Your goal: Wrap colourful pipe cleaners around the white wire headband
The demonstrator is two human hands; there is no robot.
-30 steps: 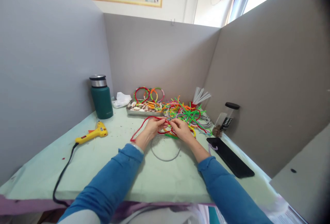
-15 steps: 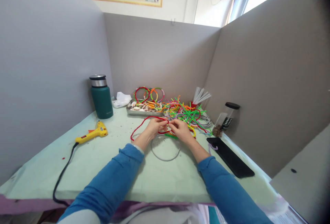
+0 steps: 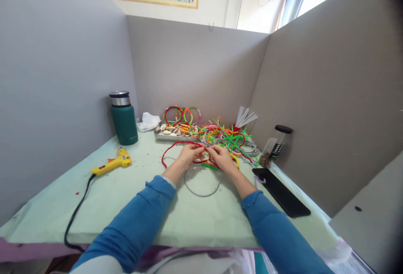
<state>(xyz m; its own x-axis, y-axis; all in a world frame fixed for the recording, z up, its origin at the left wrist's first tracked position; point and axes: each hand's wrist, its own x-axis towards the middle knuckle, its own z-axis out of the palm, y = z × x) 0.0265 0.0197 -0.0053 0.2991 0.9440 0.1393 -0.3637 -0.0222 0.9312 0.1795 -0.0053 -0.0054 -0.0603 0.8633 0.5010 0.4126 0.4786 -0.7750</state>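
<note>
A long red pipe cleaner [image 3: 179, 143] loops out to the left from between my two hands. My left hand [image 3: 189, 154] pinches it with thumb and fingertips. Close beside, my right hand [image 3: 220, 156] is closed on the same red strand, the fingertips of both hands almost meeting. Under the hands lie yellow [image 3: 234, 159] and green [image 3: 208, 166] pieces, partly hidden by the right hand. A thin grey wire ring [image 3: 201, 196] rests on the table just in front of them.
Behind the hands stand a metal tray [image 3: 176, 138] of shells and a heap of coloured pipe cleaners [image 3: 231, 139]. A yellow glue gun [image 3: 111, 165] and a green bottle [image 3: 124, 122] are at left. On the right are a black phone-like slab [image 3: 281, 192] and a clear jar [image 3: 277, 146].
The red loop's left end has shifted slightly up and to the right. My fingertips have moved a little along the strand; both hands stay in nearly the same place.
</note>
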